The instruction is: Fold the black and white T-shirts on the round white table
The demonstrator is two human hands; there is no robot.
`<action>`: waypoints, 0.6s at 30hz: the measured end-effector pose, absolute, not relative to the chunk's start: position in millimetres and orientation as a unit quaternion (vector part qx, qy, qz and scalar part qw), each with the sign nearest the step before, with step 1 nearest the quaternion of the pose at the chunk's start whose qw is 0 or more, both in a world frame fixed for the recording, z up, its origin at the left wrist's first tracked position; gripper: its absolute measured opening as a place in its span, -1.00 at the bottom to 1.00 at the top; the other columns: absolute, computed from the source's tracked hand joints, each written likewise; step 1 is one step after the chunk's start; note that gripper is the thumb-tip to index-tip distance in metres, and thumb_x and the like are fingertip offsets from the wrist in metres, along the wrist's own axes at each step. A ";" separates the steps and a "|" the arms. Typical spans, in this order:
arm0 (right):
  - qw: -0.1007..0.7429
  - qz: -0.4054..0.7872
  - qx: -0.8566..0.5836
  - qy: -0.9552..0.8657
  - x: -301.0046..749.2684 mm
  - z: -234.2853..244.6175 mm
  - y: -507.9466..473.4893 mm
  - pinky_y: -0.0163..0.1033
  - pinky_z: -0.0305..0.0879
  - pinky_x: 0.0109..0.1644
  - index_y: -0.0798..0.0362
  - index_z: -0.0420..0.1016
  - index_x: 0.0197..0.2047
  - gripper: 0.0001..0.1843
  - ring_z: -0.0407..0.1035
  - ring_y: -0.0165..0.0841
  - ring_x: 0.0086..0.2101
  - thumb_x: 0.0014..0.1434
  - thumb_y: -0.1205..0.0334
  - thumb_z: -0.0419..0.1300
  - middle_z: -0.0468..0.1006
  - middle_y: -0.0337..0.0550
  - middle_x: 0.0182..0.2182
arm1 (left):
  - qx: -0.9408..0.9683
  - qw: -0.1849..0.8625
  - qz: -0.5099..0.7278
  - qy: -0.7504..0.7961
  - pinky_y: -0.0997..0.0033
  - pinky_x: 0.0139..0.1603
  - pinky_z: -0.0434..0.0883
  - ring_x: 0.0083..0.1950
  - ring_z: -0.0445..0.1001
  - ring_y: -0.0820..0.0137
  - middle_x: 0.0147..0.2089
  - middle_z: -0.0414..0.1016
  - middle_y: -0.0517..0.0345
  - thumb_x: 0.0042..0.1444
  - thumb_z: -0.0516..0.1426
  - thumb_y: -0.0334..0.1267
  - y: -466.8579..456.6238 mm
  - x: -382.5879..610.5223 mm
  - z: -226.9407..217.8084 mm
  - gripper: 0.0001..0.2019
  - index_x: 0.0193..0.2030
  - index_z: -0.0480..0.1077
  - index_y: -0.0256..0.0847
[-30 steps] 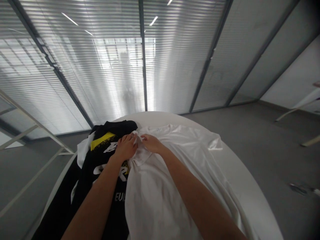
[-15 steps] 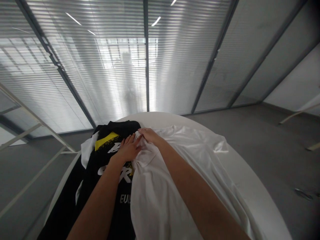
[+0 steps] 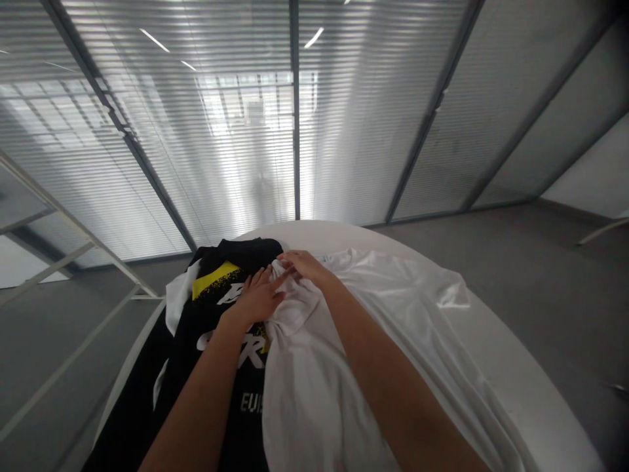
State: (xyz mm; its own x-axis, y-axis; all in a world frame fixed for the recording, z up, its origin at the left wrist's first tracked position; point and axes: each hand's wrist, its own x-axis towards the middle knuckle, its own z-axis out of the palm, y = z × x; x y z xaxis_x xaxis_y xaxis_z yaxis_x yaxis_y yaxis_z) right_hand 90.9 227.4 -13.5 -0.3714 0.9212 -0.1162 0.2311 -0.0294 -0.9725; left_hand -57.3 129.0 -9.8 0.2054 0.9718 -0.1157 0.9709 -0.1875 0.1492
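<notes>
1. White T-shirt (image 3: 314, 393): rumpled, spread across the near and right part of the table, one sleeve out toward the far right, cloth gathered into a fold at its left edge.
2. Right hand (image 3: 307, 265): fingers curled tightly over that fold near the shirt's far edge, pinching the white cloth.
3. Left hand (image 3: 258, 298): just left of the right hand, fingers spread wide, fingertips against the fold, palm above the darker shirt.
4. Black T-shirt (image 3: 246, 419): flat along the left side, partly under the white one, with a yellow patch and white lettering.
5. Round white table (image 3: 515, 367): curved rim showing far and right, bearing both shirts.
6. Grey floor (image 3: 550, 295) beyond the table; glass partition with slatted blinds (image 3: 373, 118) at the far side; pale metal frame (image 3: 78, 226) at far left.
</notes>
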 end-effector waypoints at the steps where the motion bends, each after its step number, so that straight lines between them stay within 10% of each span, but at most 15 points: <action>1: 0.301 0.552 -0.455 -0.631 92.0 -13.8 227.9 -0.37 0.21 -0.41 0.07 0.61 -0.11 -0.65 0.32 -0.46 -0.50 0.22 0.18 0.05 0.54 -0.18 -0.40 | 0.772 0.098 0.003 0.628 -0.12 0.38 -0.11 0.48 -0.21 0.05 0.51 -0.22 0.11 0.29 -0.08 0.00 128.9 -57.6 -9.0 -0.42 0.43 -0.10 0.23; 18: 0.386 0.691 -0.302 -0.531 86.4 -28.1 229.4 -0.20 0.28 -0.06 -0.08 0.51 0.09 -0.51 0.39 -0.26 -0.03 0.05 0.09 0.25 0.52 -0.16 0.04 | 0.764 0.087 0.038 0.639 -0.05 0.37 -0.04 0.47 -0.15 0.00 0.51 -0.25 -0.03 0.27 -0.03 -0.10 129.8 -58.2 -10.0 -0.39 0.44 -0.05 0.01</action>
State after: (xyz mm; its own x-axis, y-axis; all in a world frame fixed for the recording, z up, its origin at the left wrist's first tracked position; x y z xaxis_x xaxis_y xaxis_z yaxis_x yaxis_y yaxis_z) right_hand 86.4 229.4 -28.1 -0.5198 0.8543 -0.0076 -0.2123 -0.1378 -0.9674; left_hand -58.2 129.8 -10.0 0.1812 0.9821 -0.0520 0.9687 -0.1691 0.1816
